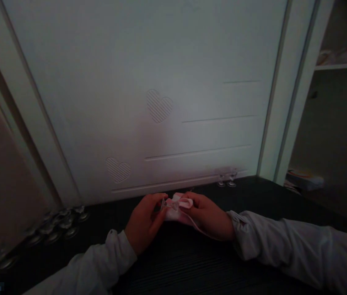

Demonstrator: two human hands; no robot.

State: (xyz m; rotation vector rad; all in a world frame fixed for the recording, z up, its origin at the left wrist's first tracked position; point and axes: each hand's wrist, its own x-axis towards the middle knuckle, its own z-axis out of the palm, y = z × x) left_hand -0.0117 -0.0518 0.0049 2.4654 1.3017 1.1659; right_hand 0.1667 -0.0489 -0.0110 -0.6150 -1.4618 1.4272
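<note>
The left hand [145, 221], curled with fingertips drawn close, pinches a clear stemmed glass [163, 203] over the bench [173, 262]; the right hand [208, 215] grips a pink-and-white cloth [181, 217] bunched against it. Light, even pressure should spare the stem. The white panel [99, 102] rises just beyond; 2 stemmed glasses [231, 180] stand beside it, more crowd the left edge, so moving room lies nearer the body.

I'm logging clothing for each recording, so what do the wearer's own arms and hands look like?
The left hand and right hand are bare, without gloves. The left sleeve and right sleeve are pale grey, long, loose and creased, bunched near the wrists.
</note>
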